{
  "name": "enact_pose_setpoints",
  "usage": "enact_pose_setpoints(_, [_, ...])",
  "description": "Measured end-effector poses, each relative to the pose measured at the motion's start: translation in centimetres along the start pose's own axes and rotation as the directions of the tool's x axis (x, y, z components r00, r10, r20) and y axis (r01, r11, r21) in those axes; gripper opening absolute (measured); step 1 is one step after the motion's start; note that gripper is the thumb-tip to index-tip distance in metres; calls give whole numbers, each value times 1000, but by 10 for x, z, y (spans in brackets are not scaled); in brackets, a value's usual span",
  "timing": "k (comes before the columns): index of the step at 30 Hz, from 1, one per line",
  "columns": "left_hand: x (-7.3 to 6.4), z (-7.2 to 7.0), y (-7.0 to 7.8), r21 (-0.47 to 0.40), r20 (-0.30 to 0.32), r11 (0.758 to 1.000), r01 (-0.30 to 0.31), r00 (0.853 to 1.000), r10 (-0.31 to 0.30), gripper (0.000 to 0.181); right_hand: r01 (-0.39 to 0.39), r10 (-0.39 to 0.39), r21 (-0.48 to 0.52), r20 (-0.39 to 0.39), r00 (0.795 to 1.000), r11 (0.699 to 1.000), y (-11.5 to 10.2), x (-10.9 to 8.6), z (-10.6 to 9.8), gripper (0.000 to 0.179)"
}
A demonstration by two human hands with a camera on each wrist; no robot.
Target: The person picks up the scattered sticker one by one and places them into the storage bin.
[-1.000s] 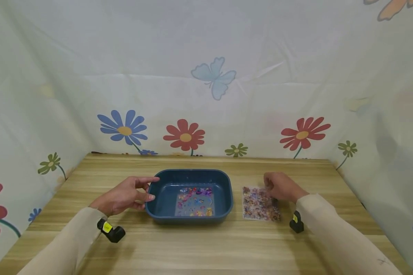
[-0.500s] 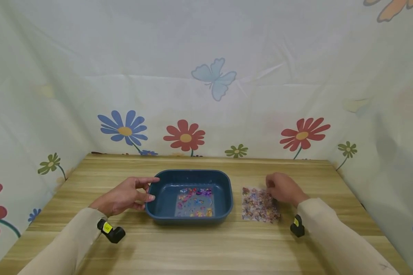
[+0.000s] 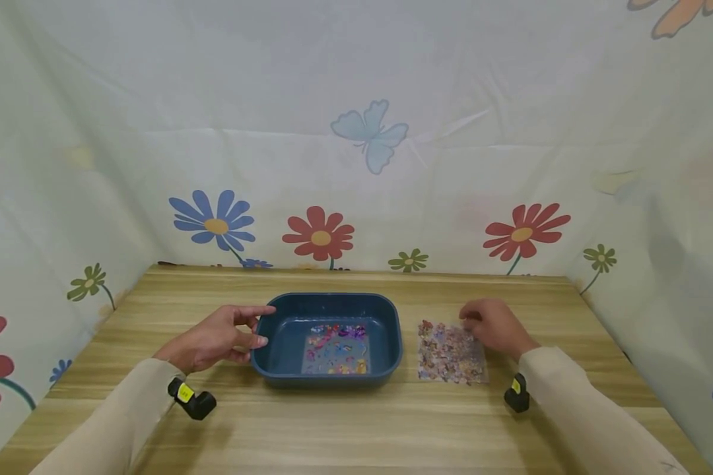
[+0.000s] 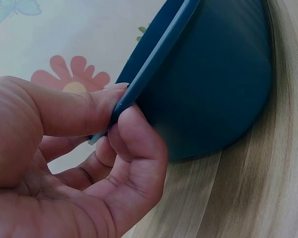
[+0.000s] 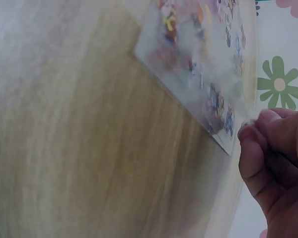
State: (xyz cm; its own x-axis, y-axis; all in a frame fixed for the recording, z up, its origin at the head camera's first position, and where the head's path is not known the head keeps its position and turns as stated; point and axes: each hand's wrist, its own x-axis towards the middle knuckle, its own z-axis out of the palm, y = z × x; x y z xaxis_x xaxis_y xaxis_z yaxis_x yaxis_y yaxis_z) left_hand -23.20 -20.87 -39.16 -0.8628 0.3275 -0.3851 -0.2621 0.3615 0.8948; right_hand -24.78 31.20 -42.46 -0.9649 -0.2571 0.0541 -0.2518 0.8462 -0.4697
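My left hand pinches the left rim of a dark blue plastic basin, thumb inside and curled fingers outside, as the left wrist view shows closely. Inside the basin lies a clear sticker sheet with colourful figures. To the right of the basin, clear sheets of small printed stickers lie on the table. At their far right corner, my right hand pinches with thumb and forefinger. In the right wrist view, a blurred clear sheet rises towards those fingertips; how many layers they hold is unclear.
The wooden table carries the basin and the sheets. A white cloth with printed flowers hangs behind and along both sides. Each wrist wears a small black camera.
My right hand has shifted slightly right, away from the sheets' middle, and more of the sticker sheet now shows. My left hand and the basin stay put.
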Motion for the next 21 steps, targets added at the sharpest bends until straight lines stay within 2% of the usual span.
enact_pose_setpoints(10, [0, -1, -2, 14, 10, 1000, -18, 1000, 18, 79, 12, -6, 110, -57, 998, 994, 9, -1, -4, 17])
enact_pose_setpoints(21, [2, 0, -3, 15, 3, 1000, -13, 1000, 13, 78, -66, 75, 178, -43, 996, 982, 3, 1, -13, 17])
